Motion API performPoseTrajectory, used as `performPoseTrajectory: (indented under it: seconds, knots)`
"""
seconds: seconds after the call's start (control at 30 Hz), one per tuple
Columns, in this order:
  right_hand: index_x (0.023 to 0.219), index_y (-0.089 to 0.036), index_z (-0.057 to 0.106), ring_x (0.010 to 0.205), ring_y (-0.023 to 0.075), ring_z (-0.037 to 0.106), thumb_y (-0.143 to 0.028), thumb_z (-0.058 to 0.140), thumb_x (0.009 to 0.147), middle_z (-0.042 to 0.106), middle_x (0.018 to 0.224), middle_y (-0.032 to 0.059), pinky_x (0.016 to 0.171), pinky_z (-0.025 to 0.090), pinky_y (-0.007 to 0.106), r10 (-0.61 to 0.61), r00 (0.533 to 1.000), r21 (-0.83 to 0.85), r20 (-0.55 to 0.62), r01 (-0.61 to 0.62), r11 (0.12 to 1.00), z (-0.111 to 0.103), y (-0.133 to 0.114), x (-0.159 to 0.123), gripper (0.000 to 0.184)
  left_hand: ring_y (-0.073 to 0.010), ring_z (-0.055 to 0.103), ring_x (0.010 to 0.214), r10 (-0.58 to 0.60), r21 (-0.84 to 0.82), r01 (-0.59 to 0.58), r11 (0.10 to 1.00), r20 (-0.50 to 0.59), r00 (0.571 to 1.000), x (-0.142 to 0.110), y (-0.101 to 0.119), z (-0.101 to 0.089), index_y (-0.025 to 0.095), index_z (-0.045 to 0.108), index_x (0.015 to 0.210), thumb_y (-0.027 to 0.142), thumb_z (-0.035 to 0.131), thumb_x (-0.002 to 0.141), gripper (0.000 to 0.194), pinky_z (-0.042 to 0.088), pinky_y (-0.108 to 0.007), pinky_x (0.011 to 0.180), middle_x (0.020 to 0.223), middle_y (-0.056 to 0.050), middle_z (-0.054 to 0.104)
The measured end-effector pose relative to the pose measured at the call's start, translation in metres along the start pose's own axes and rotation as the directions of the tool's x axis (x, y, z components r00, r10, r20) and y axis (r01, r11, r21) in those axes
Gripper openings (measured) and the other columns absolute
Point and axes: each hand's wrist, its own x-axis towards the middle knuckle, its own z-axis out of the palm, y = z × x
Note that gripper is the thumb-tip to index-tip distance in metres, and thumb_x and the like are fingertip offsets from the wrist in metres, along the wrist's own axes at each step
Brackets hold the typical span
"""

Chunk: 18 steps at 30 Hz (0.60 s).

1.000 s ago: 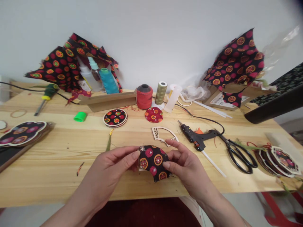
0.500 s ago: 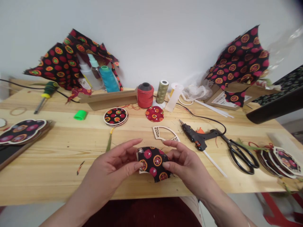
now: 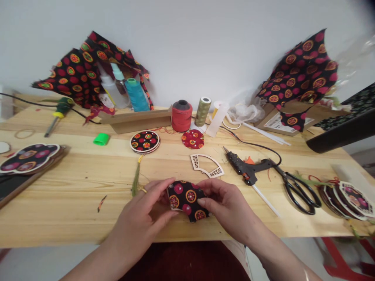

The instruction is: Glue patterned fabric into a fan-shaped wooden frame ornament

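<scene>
Both my hands hold a small fan-shaped piece covered in black fabric with red and orange circles [image 3: 187,198], low over the near edge of the wooden table [image 3: 73,183]. My left hand [image 3: 146,216] pinches its left side with curled fingers. My right hand [image 3: 225,207] pinches its right side, thumb on top. Just beyond the piece lies a bare wooden fan-shaped cutout [image 3: 206,165].
A black glue gun [image 3: 249,168] and black scissors [image 3: 299,189] lie to the right. Thread spools [image 3: 181,116], bottles [image 3: 117,88], fabric heaps [image 3: 84,72], a round fabric disc [image 3: 145,141], a red disc [image 3: 192,139] and a green cap [image 3: 101,139] stand further back. Stacks of covered pieces sit at the left [image 3: 27,158] and right [image 3: 348,197] edges.
My hands and the fabric piece have sunk a little toward the table edge. My left fingers have closed in tighter over the piece's left side.
</scene>
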Motion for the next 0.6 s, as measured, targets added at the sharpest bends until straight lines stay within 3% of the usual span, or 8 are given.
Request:
performPoseTrajectory:
  seconds: [0.17,0.33,0.47,0.6]
  knots:
    - [0.105,-0.024,0.065,0.088,0.0160,0.065,-0.009,0.055,0.082,0.070,0.096,0.0009,0.080,0.051,0.032,-0.140,0.990,-0.282,-0.030,0.126,0.951,0.000,0.001,-0.004,0.029,-0.0241,0.061,0.107,0.102,0.177,-0.088,0.980,-0.068,0.992,0.000,0.002,0.006,0.030,0.042,0.130,0.033,0.058,0.087,0.045,0.052,-0.043,0.090,0.121,-0.006,0.061]
    - [0.108,-0.022,0.063,0.103,0.0215,0.057,-0.014,0.060,0.085,0.063,0.107,0.0062,0.091,0.047,0.039,-0.361,0.930,-0.615,-0.065,0.248,0.749,-0.001,0.002,-0.012,0.025,-0.0232,0.063,0.103,0.202,0.286,-0.166,0.944,-0.101,0.974,0.001,0.008,0.010,0.023,0.043,0.129,0.035,0.051,0.091,0.040,0.054,-0.039,0.087,0.116,-0.009,0.063]
    - [0.119,-0.018,0.055,0.106,0.0264,0.053,-0.025,0.075,0.076,0.060,0.114,0.0103,0.092,0.048,0.044,-0.455,0.890,-0.720,-0.033,0.294,0.628,-0.001,0.009,-0.017,0.048,-0.0237,0.064,0.104,0.201,0.314,-0.165,0.935,-0.086,0.976,0.003,0.009,0.013,0.021,0.041,0.130,0.032,0.050,0.091,0.042,0.054,-0.038,0.086,0.117,-0.009,0.063]
    - [0.124,-0.018,0.051,0.104,0.0289,0.052,-0.024,0.078,0.071,0.058,0.115,0.0116,0.090,0.048,0.048,-0.474,0.881,-0.759,-0.002,0.307,0.574,-0.001,0.017,-0.019,0.060,-0.0266,0.062,0.109,0.156,0.309,-0.133,0.942,-0.052,0.986,0.004,0.009,0.013,0.022,0.042,0.130,0.031,0.054,0.088,0.044,0.051,-0.043,0.091,0.120,-0.010,0.063]
